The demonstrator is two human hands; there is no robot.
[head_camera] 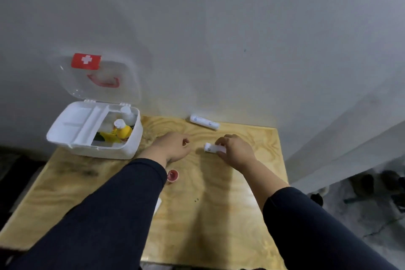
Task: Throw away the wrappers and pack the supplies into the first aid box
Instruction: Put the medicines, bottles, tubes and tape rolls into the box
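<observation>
The white first aid box (122, 149) stands open at the table's back left, its clear lid (98, 76) with a red cross label leaning against the wall. Inside are a white tray insert (76, 125), a yellow bottle (122, 131) and a white bottle (128, 114). My right hand (234, 149) grips a white bandage roll (211, 148) lying on the table. My left hand (173, 147) rests beside it with fingers curled; whether it holds anything is hidden. A second wrapped bandage roll (203, 123) lies by the wall.
A small red cap (173, 175) sits on the wooden table (197, 215) by my left sleeve. A white scrap (157, 205) peeks out under that sleeve. The wall rises right behind the table. Dark shoes (372, 182) lie on the floor to the right.
</observation>
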